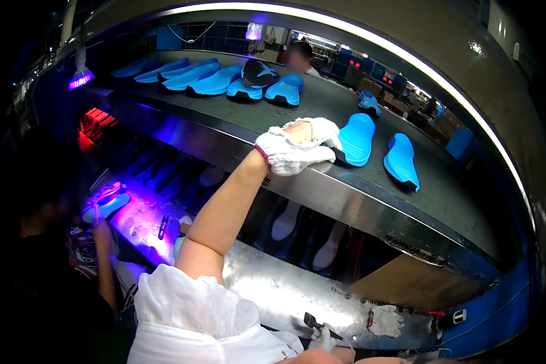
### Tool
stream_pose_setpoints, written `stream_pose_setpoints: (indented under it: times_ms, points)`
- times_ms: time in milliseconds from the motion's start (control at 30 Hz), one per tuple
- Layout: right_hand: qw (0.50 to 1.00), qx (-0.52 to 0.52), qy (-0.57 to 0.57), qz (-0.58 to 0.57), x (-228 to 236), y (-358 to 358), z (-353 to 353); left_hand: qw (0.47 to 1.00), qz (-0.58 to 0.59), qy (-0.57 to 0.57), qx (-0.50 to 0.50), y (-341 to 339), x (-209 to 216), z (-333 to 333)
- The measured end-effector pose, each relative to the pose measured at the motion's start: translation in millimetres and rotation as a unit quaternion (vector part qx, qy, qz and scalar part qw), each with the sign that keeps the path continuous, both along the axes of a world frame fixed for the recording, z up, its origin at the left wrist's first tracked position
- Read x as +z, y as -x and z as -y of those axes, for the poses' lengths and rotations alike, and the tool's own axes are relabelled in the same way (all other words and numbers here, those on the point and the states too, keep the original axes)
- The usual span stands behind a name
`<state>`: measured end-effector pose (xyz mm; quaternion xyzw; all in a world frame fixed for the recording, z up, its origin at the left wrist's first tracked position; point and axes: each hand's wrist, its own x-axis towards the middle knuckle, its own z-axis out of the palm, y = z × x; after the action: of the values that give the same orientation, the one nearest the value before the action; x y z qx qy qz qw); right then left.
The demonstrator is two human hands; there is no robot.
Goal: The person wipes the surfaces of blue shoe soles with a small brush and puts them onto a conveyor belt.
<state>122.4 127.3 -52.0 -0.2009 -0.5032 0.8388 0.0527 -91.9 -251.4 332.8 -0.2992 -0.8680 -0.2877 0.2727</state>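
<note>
My left arm reaches up to the raised belt. My left hand (294,147), in a white knit glove with a red cuff, closes its fingers and thumb round the near end of a bright blue shoe sole (357,138) with a black edge. Another blue sole (401,159) lies to its right, and a smaller blue piece (369,102) is just behind. Low in the picture, my right hand (323,337), also gloved, is closed on a dark-headed brush (311,320) above the metal bench; part of that hand is hidden.
Several blue soles (212,80) line the far left of the green belt (327,100). Below its metal edge, pale soles (286,219) stand on a dark shelf. A white glove (385,320) lies on the bench (255,273). At left, a co-worker's hand holds a shoe (108,203) under purple light.
</note>
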Motion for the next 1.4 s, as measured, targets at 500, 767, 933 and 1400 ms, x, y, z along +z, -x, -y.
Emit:
stream_pose_setpoints:
  times_ms: [500,767,933,1400]
  points:
    - [0.999,0.004,-0.005,0.040,20.1,7.0,15.2,0.997,-0.057,0.041,-0.013,-19.4,5.6,0.9]
    - [0.999,0.003,-0.003,0.050,37.2,-5.3,26.7,0.998,0.001,-0.032,-0.054,-4.9,0.7,3.2]
    - [0.999,-0.020,0.008,0.045,42.6,-2.8,32.1,0.998,0.019,-0.056,-0.036,-7.3,-1.1,4.0]
    - [0.999,-0.014,0.012,0.038,56.4,-10.8,26.8,0.997,0.051,-0.016,-0.064,-7.3,5.4,-10.0]
